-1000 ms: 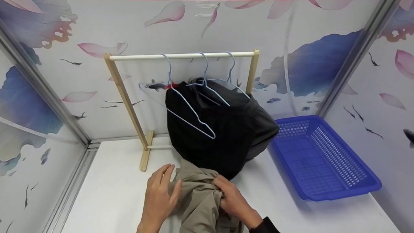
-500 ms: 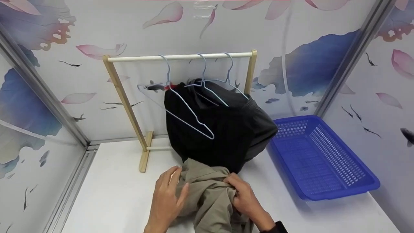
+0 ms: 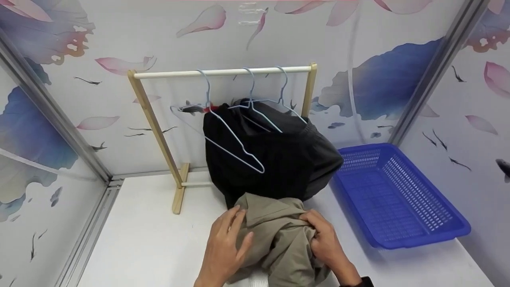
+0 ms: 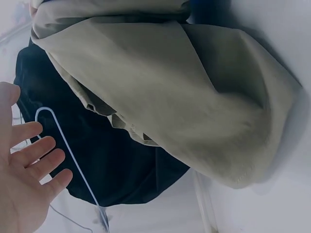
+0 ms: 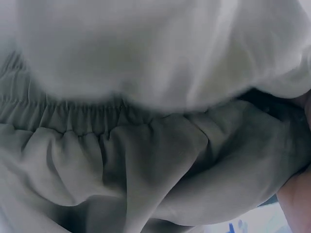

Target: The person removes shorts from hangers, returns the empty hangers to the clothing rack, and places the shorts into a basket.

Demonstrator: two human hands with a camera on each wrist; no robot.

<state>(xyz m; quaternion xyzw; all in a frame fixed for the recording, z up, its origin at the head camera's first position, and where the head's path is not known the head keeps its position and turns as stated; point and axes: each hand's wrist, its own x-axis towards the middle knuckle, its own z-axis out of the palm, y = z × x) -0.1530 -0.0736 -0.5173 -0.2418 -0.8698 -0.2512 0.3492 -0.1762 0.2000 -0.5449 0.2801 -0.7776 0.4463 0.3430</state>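
We see the khaki garment [image 3: 275,233] bunched between the hands, in front of the dark clothes [image 3: 271,163] that hang from the wooden rack [image 3: 227,72]; our right hand [image 3: 326,241] pinches its right edge, while our left hand [image 3: 225,243] lies just beside its left side with fingers extended and thumb apart, gripping nothing, and we cannot tell whether its fingertips touch the cloth; in the right wrist view we find a gathered waistband [image 5: 73,116]; three pale blue hangers [image 3: 207,91] hook over the rail, and to the right a blue basket [image 3: 394,207] stands on the white table [image 3: 139,243]
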